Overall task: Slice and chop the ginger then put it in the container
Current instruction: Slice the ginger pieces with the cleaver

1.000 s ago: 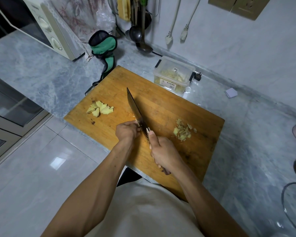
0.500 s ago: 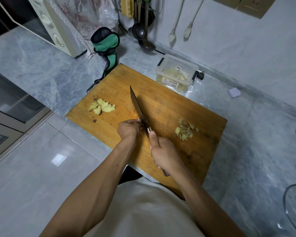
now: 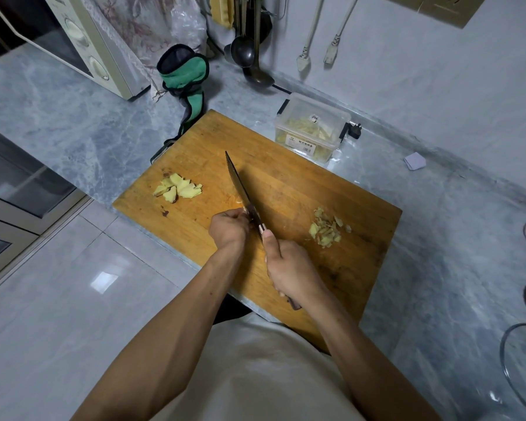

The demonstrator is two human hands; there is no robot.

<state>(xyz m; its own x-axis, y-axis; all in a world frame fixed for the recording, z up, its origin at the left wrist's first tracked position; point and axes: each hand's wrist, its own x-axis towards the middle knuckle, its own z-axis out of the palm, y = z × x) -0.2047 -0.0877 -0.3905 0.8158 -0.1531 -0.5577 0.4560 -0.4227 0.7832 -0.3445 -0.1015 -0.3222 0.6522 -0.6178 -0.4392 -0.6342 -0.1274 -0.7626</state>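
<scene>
The right hand (image 3: 289, 268) grips the knife (image 3: 240, 186) – the left hand (image 3: 230, 227) pinches ginger against its blade. Keep fingertips tucked, slices thin

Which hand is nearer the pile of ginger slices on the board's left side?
Left. The left hand sits just right of the ginger slices; the right hand, gripping the knife, is farther right.

Cutting board (image 3: 286, 183) on marble counter (image 3: 73, 123)

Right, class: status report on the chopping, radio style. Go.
Right hand grips knife; left hand pinches ginger at blade. Slices left, peelings right. Container beyond board; nothing blocking.
</scene>
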